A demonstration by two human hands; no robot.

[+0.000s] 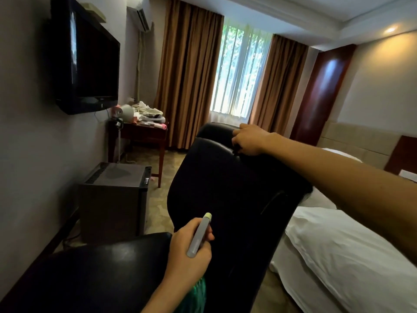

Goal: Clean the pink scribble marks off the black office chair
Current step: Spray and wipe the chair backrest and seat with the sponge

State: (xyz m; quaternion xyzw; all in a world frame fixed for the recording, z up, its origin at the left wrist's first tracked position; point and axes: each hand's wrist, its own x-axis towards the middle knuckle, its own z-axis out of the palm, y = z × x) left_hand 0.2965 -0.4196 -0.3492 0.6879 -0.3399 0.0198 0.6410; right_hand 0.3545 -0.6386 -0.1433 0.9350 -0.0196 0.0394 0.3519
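The black office chair (225, 188) fills the middle of the head view, its backrest tilted toward me. My left hand (191, 242) grips a grey marker-like stick (199, 234) with a pale yellow-green tip, held close to the lower backrest. At the top edge of the backrest, my right hand (248, 140) curls its fingers over the rim, the arm stretched across from the right. No pink marks show on the dark leather in this light. A second black padded surface (101, 272), seat or armrest, lies at the lower left.
A dark mini fridge (115, 199) stands by the left wall under a wall-mounted TV (90, 64). A cluttered wooden desk (144, 129) stands beyond it. A bed with a white pillow (343, 251) lies to the right. Brown curtains frame the window.
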